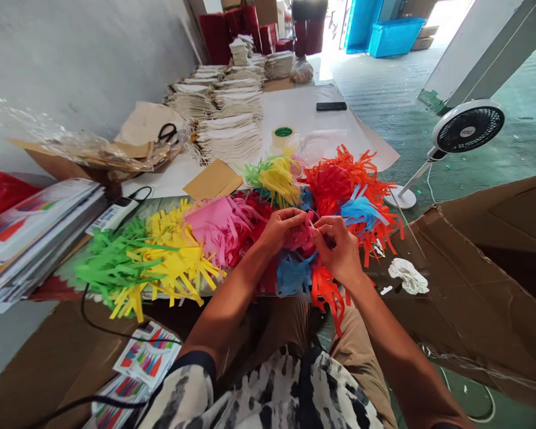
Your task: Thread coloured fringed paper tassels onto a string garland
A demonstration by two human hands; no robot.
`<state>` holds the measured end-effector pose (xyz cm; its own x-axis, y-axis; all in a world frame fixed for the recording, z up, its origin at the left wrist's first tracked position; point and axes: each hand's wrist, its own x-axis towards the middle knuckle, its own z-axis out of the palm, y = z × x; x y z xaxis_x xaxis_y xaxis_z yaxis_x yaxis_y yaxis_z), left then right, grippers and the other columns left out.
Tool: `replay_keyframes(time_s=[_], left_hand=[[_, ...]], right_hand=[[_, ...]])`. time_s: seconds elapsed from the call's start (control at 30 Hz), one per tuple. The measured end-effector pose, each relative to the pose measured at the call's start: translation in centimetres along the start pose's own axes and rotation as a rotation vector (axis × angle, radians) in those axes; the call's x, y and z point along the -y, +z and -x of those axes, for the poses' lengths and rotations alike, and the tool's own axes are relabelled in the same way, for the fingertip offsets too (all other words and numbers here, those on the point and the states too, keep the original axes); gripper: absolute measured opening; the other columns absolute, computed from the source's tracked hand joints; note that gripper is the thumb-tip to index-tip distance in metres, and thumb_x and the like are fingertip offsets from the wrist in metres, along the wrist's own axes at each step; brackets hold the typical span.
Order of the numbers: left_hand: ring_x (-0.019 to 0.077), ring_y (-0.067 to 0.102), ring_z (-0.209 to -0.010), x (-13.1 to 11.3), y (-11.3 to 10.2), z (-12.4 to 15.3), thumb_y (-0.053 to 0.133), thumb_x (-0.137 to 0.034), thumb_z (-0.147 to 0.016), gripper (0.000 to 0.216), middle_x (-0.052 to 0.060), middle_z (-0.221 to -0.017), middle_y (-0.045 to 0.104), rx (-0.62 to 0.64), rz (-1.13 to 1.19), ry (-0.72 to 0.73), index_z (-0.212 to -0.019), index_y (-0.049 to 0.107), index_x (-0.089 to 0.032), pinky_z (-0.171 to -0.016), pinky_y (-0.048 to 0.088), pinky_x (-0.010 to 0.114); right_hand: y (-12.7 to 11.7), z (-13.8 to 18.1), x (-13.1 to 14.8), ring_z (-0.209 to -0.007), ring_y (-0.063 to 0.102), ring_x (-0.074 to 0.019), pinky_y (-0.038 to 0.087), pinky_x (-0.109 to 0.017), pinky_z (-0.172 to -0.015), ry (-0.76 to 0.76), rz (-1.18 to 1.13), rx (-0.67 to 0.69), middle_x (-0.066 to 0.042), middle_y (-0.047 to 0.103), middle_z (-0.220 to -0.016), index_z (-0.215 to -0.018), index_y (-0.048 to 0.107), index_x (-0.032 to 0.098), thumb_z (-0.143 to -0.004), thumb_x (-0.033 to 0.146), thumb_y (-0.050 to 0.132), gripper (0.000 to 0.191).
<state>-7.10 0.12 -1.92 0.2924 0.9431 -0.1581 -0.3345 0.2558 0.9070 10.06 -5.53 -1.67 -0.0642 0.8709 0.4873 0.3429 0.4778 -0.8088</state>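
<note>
My left hand (283, 229) and my right hand (337, 247) meet over a heap of fringed paper tassels (232, 232). Both pinch the same pink tassel (302, 234), fingers closed on its strips. Around them lie green (109, 265), yellow (174, 250), pink, red, blue (292, 274) and orange (346, 182) tassels. Orange strips hang down below my right wrist.
A white fan (467, 128) stands on the floor at right. Tape roll (282, 136), phone (331, 106), scissors (167, 132) and stacks of paper bags (230, 113) lie on the far mat. Printed sheets (31, 226) are piled left; brown cardboard (486, 268) rises on the right.
</note>
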Motion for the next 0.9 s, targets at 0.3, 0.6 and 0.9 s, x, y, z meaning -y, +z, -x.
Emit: replay_keyframes(time_s=[0.3,0.6,0.9], left_hand=[[0.0086,0.062,-0.057,0.3,-0.2,0.0,0.093,-0.049,-0.073,0.041,0.002,-0.073,0.073,0.043,-0.033,0.018,-0.084,0.075,-0.014,-0.055,0.046,0.021],[0.0083,0.059,-0.057,0.0,0.4,0.6,0.091,-0.051,-0.076,0.041,0.000,-0.070,0.069,0.072,-0.151,0.074,-0.085,0.074,-0.015,-0.056,0.045,0.021],[0.0093,0.060,-0.064,0.3,1.0,0.5,0.083,-0.054,-0.085,0.040,-0.001,-0.074,0.068,0.079,-0.366,0.334,-0.087,0.069,-0.016,-0.064,0.048,0.022]], right_hand=[[-0.3,-0.2,-0.2,-0.053,0.049,-0.0099,0.036,-0.025,-0.054,0.012,-0.029,0.013,0.007,0.064,-0.071,-0.111,0.054,0.026,-0.105,0.033,0.059,0.010],[-0.5,-0.1,-0.4,-0.060,0.054,-0.0113,0.040,-0.026,-0.060,0.026,-0.116,0.051,0.007,0.063,-0.075,-0.113,0.054,0.027,-0.107,0.033,0.058,0.010],[-0.8,-0.1,-0.7,-0.062,0.049,-0.0132,0.038,-0.029,-0.061,0.143,-0.104,0.008,0.006,0.060,-0.076,-0.118,0.055,0.027,-0.105,0.044,0.062,0.023]])
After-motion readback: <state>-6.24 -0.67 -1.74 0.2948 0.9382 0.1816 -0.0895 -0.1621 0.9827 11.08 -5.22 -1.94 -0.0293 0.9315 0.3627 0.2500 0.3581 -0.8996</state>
